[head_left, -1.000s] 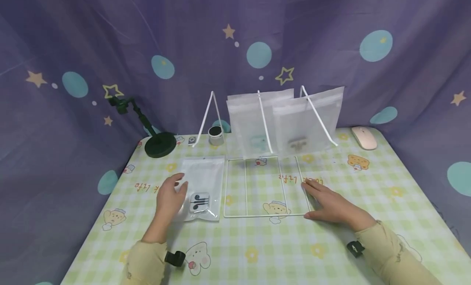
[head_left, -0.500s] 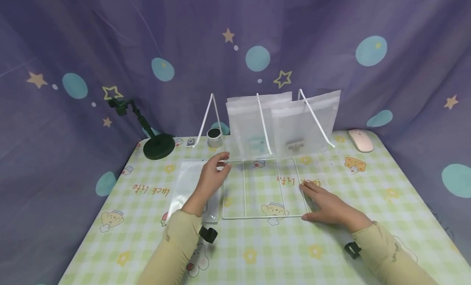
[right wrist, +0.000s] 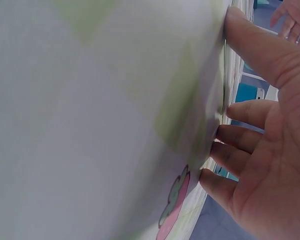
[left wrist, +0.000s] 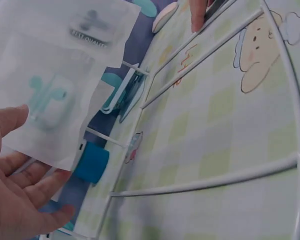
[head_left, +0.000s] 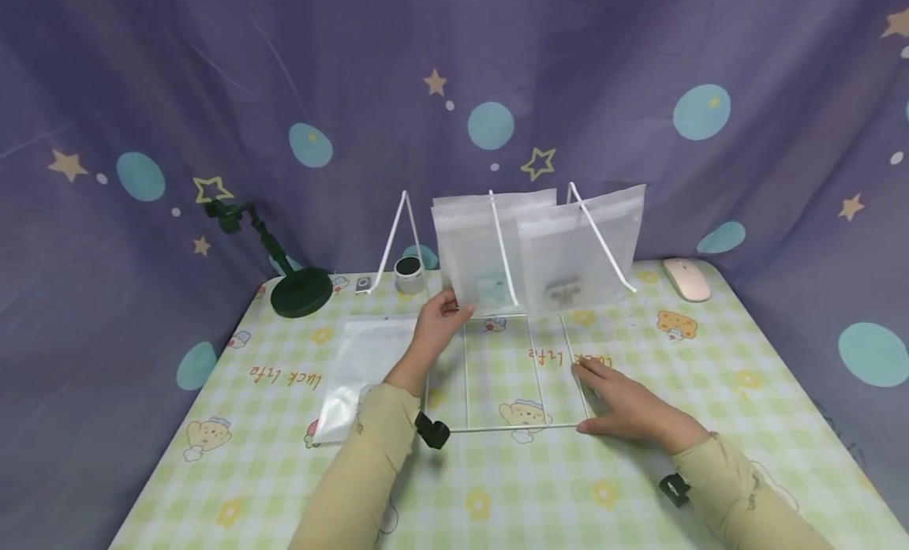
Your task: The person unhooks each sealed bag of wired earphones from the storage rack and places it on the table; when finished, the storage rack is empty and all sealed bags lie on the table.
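A white wire rack lies on the table, with tall hoops rising at its back. Two frosted zip bags stand between the hoops. The left bag shows turquoise earphones through it, the right bag a dark pair. My left hand is at the left bag's lower left corner, thumb in front and fingers behind its edge, with a gap between. My right hand rests at the rack's right side, fingertips down on the tablecloth. Left of the rack lies another clear bag, partly behind my left forearm.
Behind the rack's left hoop stands a small white cylinder with a dark top, beside a little square device. A dark green desk stand is at the back left, a pink mouse at the back right. A purple curtain closes the back.
My left hand has moved right and away from me, from over the flat bag to the left standing bag's corner. My right hand stays at the rack's side.
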A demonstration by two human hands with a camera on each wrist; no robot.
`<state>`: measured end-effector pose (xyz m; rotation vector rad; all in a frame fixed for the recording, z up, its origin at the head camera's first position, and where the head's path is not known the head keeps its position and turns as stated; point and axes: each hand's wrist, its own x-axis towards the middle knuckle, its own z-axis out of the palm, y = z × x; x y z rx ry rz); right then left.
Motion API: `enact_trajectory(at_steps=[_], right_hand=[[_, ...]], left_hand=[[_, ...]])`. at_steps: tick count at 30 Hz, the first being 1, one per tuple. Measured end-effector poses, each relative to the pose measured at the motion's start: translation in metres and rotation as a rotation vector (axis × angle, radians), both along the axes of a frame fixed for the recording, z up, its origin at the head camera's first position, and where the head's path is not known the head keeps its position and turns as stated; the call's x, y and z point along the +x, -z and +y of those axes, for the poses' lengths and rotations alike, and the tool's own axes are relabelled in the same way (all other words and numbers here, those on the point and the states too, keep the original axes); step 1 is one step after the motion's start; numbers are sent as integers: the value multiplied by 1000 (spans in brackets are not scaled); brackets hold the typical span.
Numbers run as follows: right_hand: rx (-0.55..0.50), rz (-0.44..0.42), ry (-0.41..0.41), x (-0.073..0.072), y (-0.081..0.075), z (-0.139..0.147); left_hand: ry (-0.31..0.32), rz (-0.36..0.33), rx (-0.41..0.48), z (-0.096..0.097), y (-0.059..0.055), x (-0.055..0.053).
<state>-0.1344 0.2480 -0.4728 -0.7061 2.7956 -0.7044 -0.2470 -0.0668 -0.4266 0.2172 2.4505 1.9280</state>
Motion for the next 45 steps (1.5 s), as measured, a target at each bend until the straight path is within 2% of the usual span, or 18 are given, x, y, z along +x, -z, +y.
enact_trajectory(at_steps=[8,12,14,16,21,23,27,33,36,38,40,45], right_hand=[[19,28,-4,0,0,0],[12,20,-3,0,-1,0],[8,16,-4,1,-2,0],[5,16,-4,1,-1,-1],[10,19,-2,1,0,-1],[15,19,-2,1,0,-2],[14,20,-2,2,0,-2],[13,36,-5,1,1,0],[17,36,-6,1,1,0],[19,34,-7,1,2,0],[18,32,-9,0,1,0],[22,33,-5,0,0,0]], left_hand=[[26,-79,37,9,9,-11],[32,-83,74,16,12,-14],[44,-69,83,18,13,-14],[64,-67,79,20,5,-8],[79,-69,45,21,6,-4],[59,-72,42,20,15,-6],[14,-82,43,18,17,-1],[16,-81,177,14,15,11],[17,-54,228,11,12,18],[7,-32,240,9,8,24],[-19,-9,216,6,2,30],[-50,41,152,0,-20,53]])
